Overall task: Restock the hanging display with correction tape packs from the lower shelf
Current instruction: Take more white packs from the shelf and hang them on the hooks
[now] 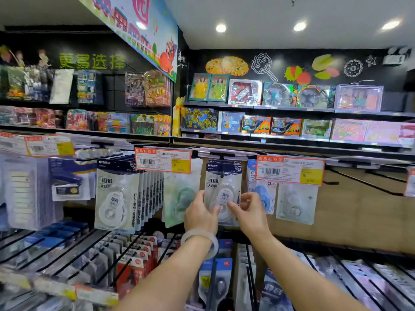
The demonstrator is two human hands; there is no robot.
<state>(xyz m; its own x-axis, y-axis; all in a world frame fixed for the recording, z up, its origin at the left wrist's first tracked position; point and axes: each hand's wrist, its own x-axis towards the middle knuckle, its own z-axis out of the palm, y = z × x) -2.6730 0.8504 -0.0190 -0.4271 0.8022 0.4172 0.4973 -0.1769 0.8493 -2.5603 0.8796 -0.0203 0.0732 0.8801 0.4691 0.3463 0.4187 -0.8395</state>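
Note:
A correction tape pack (223, 187) with a dark blue header and a white dispenser hangs at a black display hook (222, 157). My left hand (201, 213) pinches its lower left edge and my right hand (247, 209) pinches its lower right edge. To the left, a full row of the same packs (116, 196) hangs on another hook. A green tape pack (182, 196) hangs between the two.
Orange price tags (163, 161) (290, 169) stick out above the hooks. Blue and clear packs (296, 204) hang at the right, with bare hooks (363, 182) beyond. Lower pegs (134, 254) hold more packaged stationery. Toy boxes (280, 95) fill the upper shelves.

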